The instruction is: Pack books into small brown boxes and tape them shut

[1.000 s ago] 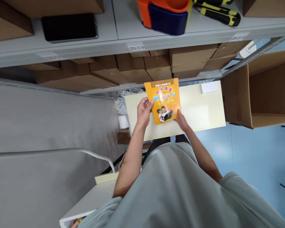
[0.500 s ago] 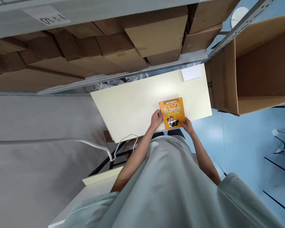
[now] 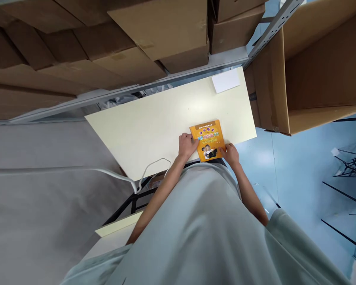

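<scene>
An orange book (image 3: 208, 139) with a picture on its cover lies flat near the front edge of a pale yellow table (image 3: 154, 126). My left hand (image 3: 186, 145) grips the book's left edge with curled fingers. My right hand (image 3: 230, 153) holds its lower right corner, fingers closed on it. Both forearms reach forward from my light grey-green shirt.
A white card (image 3: 225, 80) lies at the table's far right corner. A large open cardboard box (image 3: 311, 71) stands to the right. Shelving above holds several brown cartons (image 3: 154, 35). A white cable (image 3: 148, 174) loops off the table's left front edge. Blue floor lies on the right.
The book has come down from in front of me to lie flat on the table near its front edge. Both hands have stayed on it. The view has tilted downward.
</scene>
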A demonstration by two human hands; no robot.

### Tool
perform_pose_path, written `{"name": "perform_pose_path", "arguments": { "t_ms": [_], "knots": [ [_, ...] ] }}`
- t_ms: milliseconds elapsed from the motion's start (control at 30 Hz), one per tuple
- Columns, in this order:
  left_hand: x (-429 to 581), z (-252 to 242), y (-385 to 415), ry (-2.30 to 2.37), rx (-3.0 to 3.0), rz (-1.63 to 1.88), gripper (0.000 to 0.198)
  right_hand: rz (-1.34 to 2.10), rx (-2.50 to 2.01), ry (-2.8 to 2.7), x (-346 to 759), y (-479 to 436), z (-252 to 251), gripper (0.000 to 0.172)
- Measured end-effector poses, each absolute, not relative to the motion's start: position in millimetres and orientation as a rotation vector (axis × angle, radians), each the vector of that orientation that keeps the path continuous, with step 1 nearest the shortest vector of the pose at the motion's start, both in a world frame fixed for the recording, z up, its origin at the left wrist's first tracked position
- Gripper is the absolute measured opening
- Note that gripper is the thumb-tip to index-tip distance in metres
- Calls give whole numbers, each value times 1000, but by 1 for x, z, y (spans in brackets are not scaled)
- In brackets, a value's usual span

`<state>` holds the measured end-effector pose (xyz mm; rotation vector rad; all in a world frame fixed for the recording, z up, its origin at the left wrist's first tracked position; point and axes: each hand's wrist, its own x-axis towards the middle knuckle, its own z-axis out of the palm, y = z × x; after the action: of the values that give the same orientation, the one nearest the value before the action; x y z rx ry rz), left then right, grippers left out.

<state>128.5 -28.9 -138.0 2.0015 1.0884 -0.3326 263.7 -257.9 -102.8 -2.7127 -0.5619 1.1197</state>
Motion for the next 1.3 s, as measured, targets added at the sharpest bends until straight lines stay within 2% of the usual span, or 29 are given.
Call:
{"name": "perform_pose_path", "arguments": {
  "t_ms": [133,267,500,733,1033,1300],
  "knots": [
    [131,-131,-35,1066,2064,-344,14,1043,-2801,-325,263,-268,-103,36],
    [131,-126,-41,1122,2072,-327,17,1187,-2578,-81,273,-274,-109,40],
    [127,-129,-49,1252,1850,-315,6,1232,-2546,-417,282,-262,-108,50],
    [137,-133,-54,1303,1628,-178,38,1063,-2302,-588,298,-239,-107,47],
    [186,-127,-13,1161,1586,-18,42,884,-2121,-476,336,-225,-82,59],
    [185,-136,-36,1329,1475,-180,37,1024,-2272,-560,365,-227,-115,60]
  ]
}}
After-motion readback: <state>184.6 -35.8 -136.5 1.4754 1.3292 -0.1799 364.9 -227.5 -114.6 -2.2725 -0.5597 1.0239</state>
